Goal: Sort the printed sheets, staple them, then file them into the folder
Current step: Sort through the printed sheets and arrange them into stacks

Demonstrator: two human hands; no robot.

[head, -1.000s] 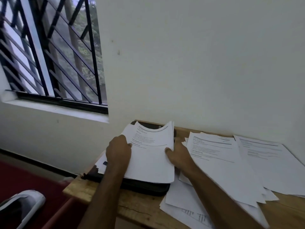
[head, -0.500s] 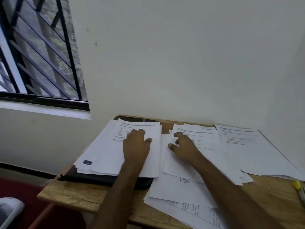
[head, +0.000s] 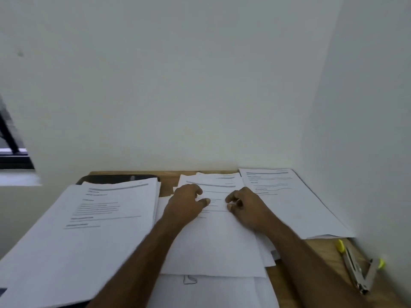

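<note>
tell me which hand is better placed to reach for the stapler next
Right, probably. The stapler lies at the table's right edge by the wall, on the same side as the right hand. The left hand rests on the middle stack and would have to cross over.

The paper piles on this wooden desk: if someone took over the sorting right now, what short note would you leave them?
Left hand: on the middle pile of white printed sheets, fingers curled, holding nothing I can make out.
Right hand: same pile, fingers curled on the top sheet.
Left pile of printed sheets lies over the black folder.
Right pile of printed sheets sits by the wall.
Metal stapler with yellow tips lies untouched at the right desk edge.
Done: three piles laid out. Left: finish sorting, staple, file.
</note>
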